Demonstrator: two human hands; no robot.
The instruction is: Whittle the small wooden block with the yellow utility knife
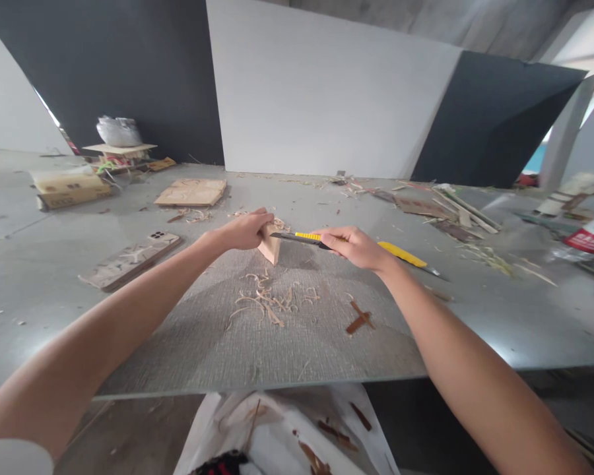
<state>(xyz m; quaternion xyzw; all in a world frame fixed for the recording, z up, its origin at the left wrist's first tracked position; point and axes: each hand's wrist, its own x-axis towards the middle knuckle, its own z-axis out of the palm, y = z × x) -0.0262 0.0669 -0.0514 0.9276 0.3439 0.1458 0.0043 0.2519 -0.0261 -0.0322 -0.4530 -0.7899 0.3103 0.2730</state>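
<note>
My left hand (250, 229) is closed around the top of a pale wood block (270, 249), which stands tilted with a lower corner on the grey textured mat (297, 349). In my right hand (349, 246) is a yellow and black utility knife (309, 237). Its blade points left and lies close against the block's right side; whether it cuts in cannot be made out. Curled wood shavings (270, 300) are scattered on the mat below the block. A second yellow utility knife (403, 254) rests just beyond my right wrist.
Crossed brown wood strips (360, 318) lie on the mat's right. A phone (131, 260) is at left, with a flat wooden board (192, 192) behind it. Wood scraps (465, 211) and a red-labelled bottle (589, 236) occupy the right. The glass edge (257, 389) runs along the front.
</note>
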